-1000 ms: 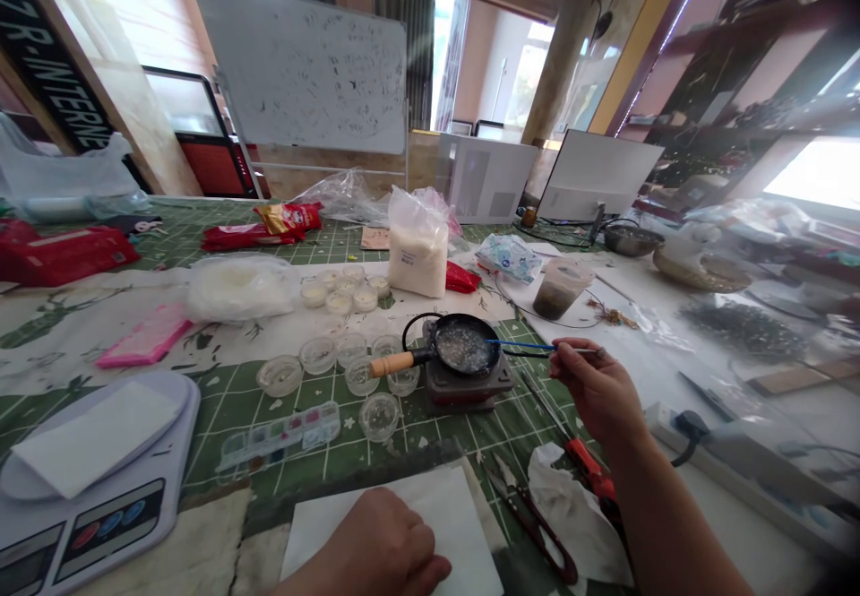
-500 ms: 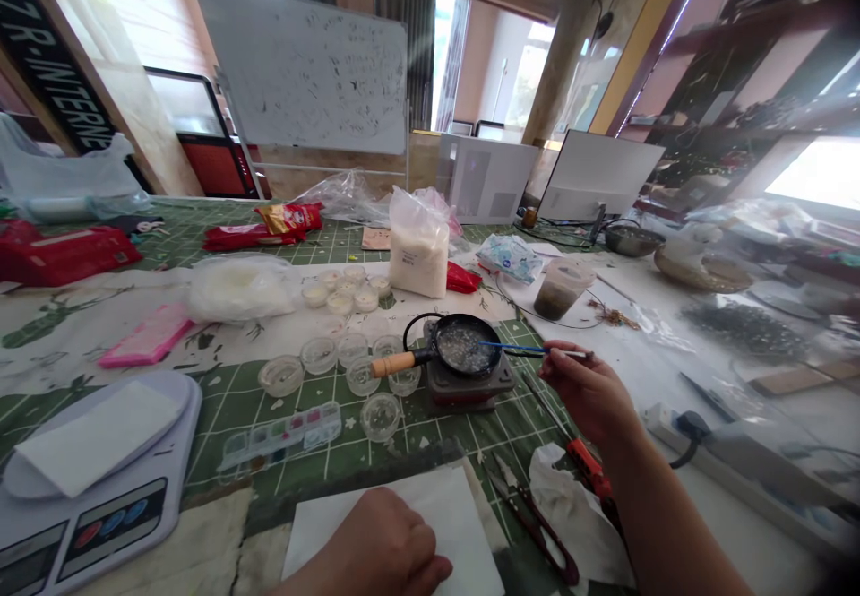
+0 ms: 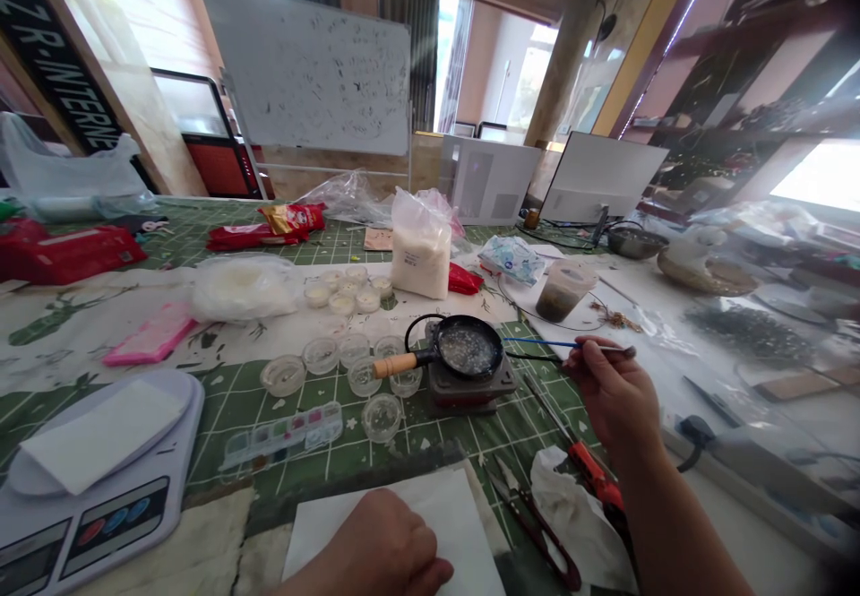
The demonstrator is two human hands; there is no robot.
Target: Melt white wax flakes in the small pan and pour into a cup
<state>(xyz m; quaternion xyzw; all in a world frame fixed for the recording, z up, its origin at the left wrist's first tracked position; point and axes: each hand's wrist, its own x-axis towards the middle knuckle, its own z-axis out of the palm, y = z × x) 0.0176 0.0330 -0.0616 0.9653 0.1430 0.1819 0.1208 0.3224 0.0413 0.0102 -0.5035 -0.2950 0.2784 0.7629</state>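
My right hand (image 3: pixel 614 394) pinches a thin blue stick (image 3: pixel 541 341) whose other end reaches past the fingers. The stick's tip is at the right rim of a small black frying pan (image 3: pixel 467 348) with a wooden handle. Pale, bubbly-looking bits lie in the pan, which sits on a small dark burner (image 3: pixel 467 390). My left hand (image 3: pixel 382 538) rests closed on a white sheet of paper (image 3: pixel 463 524); nothing shows in its fingers. Several clear round dishes (image 3: pixel 382 418) stand left of the burner.
Scissors (image 3: pixel 530 524), a red-handled screwdriver (image 3: pixel 591 470) and crumpled tissue (image 3: pixel 571 524) lie near my right forearm. At left are a scale (image 3: pixel 171 462) and a pill organizer (image 3: pixel 282 435). Behind stand a bag of pale granules (image 3: pixel 421 260), filled dishes (image 3: pixel 341 302) and a plastic cup (image 3: pixel 564 291).
My right hand has moved right, drawing the blue stick's tip from the middle of the pan out to its right rim. My left hand stays in place.
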